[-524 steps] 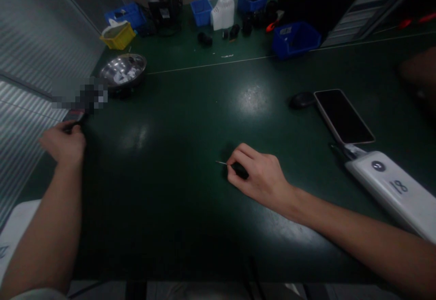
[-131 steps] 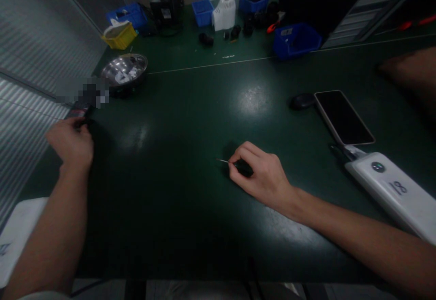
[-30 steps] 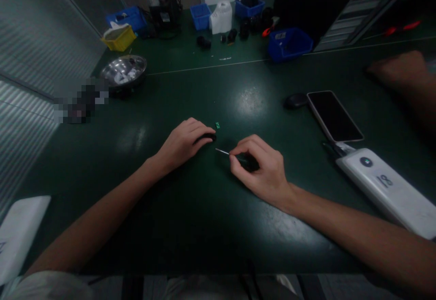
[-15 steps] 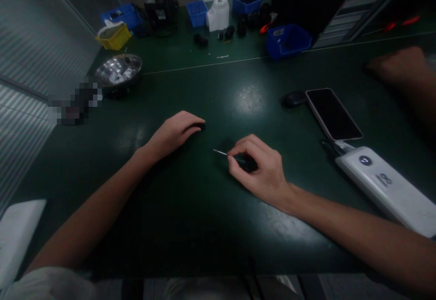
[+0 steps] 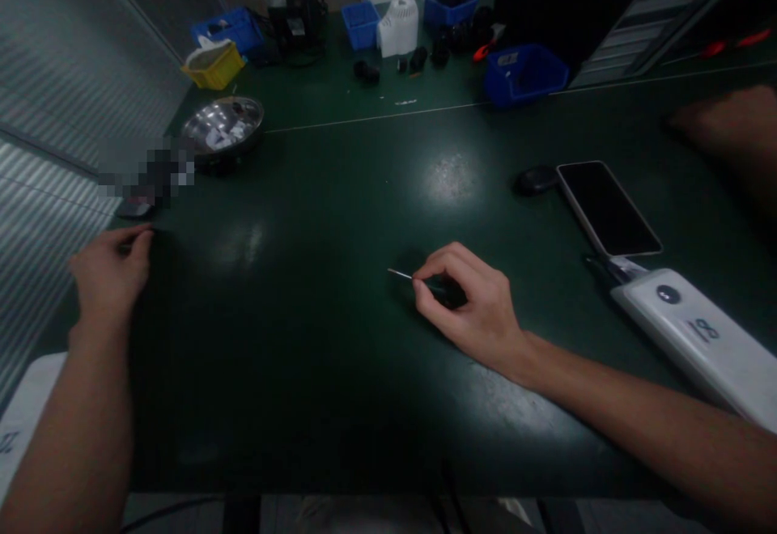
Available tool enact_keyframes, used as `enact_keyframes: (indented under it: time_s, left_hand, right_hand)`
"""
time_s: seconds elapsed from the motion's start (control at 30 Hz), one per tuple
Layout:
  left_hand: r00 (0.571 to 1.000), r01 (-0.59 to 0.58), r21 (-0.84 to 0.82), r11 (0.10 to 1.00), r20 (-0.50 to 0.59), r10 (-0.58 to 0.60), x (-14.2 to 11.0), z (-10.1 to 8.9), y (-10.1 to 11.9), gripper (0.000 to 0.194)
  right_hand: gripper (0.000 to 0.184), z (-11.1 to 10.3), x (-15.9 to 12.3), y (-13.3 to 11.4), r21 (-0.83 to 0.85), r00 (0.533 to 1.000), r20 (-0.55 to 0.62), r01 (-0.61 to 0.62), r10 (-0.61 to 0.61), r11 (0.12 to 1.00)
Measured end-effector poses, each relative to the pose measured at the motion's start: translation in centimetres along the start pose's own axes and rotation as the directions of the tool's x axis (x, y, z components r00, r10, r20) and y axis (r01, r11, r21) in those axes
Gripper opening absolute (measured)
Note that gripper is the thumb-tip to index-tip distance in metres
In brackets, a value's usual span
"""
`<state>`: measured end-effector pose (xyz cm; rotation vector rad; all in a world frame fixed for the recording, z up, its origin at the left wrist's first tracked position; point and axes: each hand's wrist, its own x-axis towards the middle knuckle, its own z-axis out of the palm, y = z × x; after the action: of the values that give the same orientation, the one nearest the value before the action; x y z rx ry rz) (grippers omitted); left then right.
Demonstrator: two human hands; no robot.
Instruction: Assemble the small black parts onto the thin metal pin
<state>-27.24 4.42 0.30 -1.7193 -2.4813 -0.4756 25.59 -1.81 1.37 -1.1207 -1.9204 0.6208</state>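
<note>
My right hand point(image 5: 470, 303) rests over the dark green table, its thumb and forefinger pinching a thin metal rod-like tool point(image 5: 399, 273). The tool's bright shaft points left; its rear part is hidden in the curled fingers. At the far left of the table, my left hand point(image 5: 112, 275) has its thumb and forefinger brought together. Something dark shows at those fingertips, too small and dim to name. A blurred-out patch with a dark object point(image 5: 142, 186) lies just beyond that hand.
A steel bowl point(image 5: 252, 113) with white bits stands back left. To the right lie a black mouse point(image 5: 535, 180), a phone point(image 5: 609, 206) and a white device point(image 5: 698, 340). Blue bins point(image 5: 525, 77) and a yellow bin point(image 5: 215, 69) line the back. Another person's hand point(image 5: 725, 117) is at right.
My left hand has swung from the table's middle to the far left, carrying a small black thing out of the middle. My right hand keeps its pinch; the view has shifted slightly.
</note>
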Motion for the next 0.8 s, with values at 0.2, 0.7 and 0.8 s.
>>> enact_keyframes:
  time_s: [0.2,0.7,0.8]
  left_hand:
    - [0.990,0.064,-0.117,0.991,-0.117,-0.078,0.7,1.1,-1.2,0.045]
    - [0.988,-0.035,0.001,0.999,-0.150,0.034,-0.5,0.0,0.8,0.032]
    - [0.989,-0.001,-0.012,1.000,-0.150,-0.001,-0.3,0.3,0.6,0.032]
  right_hand:
    - [0.003,0.1,-0.1,0.1,0.001,1.000,-0.016,0.009,-0.009,1.000]
    - [0.005,0.0,-0.1,0.1,0.000,1.000,-0.004,0.005,-0.005,1.000]
    - [0.004,0.0,-0.1,0.0,-0.002,1.000,-0.003,0.005,-0.005,1.000]
